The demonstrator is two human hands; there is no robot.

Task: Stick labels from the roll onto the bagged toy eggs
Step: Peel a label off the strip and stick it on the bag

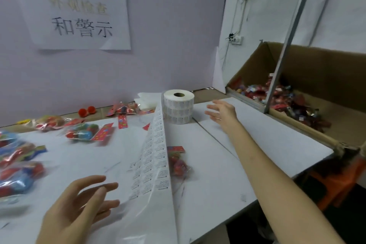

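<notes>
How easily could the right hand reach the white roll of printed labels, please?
Probably yes, easily: the right hand is open just beside the white roll of printed labels, with only bare white tabletop between.

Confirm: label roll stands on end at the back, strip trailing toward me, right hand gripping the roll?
Not quite. In the head view the right hand is open, beside the label roll and apart from it, gripping nothing. The roll does stand on end at the back, its strip trailing toward you.
</notes>
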